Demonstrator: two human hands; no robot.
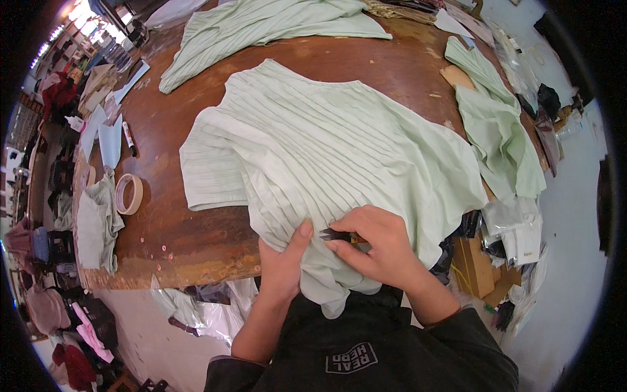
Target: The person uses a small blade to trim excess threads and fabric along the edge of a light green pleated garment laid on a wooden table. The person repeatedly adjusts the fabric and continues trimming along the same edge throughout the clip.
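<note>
"Where's the pale green garment [333,144]?"

"Spread on the table [202,245], its near part hanging past the front edge between the left hand [282,261] and right hand [379,245]."

"Holding what?"

"The left hand pinches its cloth; the right hand grips dark snips [337,235] just beside the left thumb."

"Room to move?"

"Brown wood shows leftward to the tape roll [137,195], and in a strip before the green cloth [261,29] beyond."
</note>
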